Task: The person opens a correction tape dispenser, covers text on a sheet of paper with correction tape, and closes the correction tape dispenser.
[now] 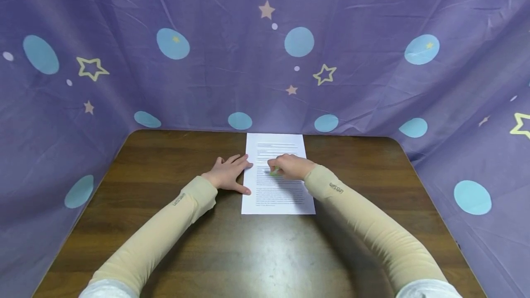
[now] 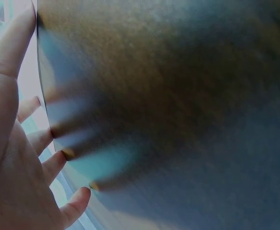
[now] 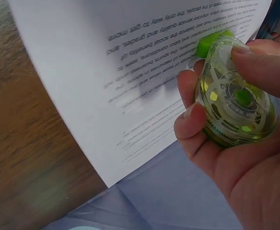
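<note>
A printed sheet of paper (image 1: pixel 278 201) lies on the wooden table, its far edge near the curtain. My left hand (image 1: pixel 229 174) is spread at the sheet's left edge, with thumb and fingertips touching it. In the left wrist view, that hand (image 2: pixel 20 158) shows straight, parted fingers. My right hand (image 1: pixel 294 167) is over the middle of the text and grips a clear and green correction tape (image 3: pixel 240 96) between thumb and curled fingers. Its green tip cover (image 3: pixel 209 44) shows near the printed lines. Whether the tip touches the paper cannot be told.
The brown wooden table (image 1: pixel 174 224) extends around the sheet on both sides and in front. A purple curtain (image 1: pixel 232 77) with stars and blue dots encloses the back and sides of the table. Light glares off the table's near middle.
</note>
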`<state>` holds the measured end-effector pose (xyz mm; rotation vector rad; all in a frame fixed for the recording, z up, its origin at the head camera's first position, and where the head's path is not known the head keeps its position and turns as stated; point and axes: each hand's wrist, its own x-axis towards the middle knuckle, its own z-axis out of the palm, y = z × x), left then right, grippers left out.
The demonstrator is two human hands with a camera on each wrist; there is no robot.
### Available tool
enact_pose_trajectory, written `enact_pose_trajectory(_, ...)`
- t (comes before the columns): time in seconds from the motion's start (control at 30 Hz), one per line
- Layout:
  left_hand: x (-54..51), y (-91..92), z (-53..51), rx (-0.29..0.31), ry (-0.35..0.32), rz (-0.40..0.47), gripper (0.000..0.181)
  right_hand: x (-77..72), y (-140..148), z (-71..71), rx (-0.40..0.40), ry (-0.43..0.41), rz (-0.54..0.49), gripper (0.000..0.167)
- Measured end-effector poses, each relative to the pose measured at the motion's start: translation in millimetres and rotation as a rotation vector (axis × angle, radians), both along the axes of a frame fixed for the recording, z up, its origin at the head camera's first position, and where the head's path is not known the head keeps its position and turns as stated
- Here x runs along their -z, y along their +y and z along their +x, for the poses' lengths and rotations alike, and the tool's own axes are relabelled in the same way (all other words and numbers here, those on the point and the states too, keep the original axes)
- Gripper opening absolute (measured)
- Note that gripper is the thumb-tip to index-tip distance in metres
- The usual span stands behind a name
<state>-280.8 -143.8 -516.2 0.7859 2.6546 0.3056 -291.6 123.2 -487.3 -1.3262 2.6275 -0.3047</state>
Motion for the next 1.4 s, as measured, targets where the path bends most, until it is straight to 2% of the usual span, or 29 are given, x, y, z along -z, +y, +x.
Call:
enact_pose_trajectory(0.3,3.8,-1.3,-1.6,-0.003,0.003,0.018,0.102,-1.7,8,1.7,0.015,-0.004,0.001,0.017)
enact_pose_trajectory(0.57,-4.9,1.1,3.2,-0.005,0.006,-0.007,0.102,-2.1,16,3.6,0.024,-0.016,-0.006,0.017)
enact_pose_trajectory(0.77,1.7,0.7,-0.4,-0.008,-0.006,-0.013,0.104,0.1,24,3.4,0.014,-0.001,-0.029,0.021)
enact_pose_trajectory(0.97,3.1,0.6,-0.3,-0.010,-0.014,0.005,0.103,1.0,30,4.1,0.015,-0.010,-0.040,0.021)
enact_pose_trajectory(1.4,-5.7,1.4,4.3,-0.002,0.012,0.002,0.102,1.5,44,4.0,0.048,-0.009,-0.018,0.023)
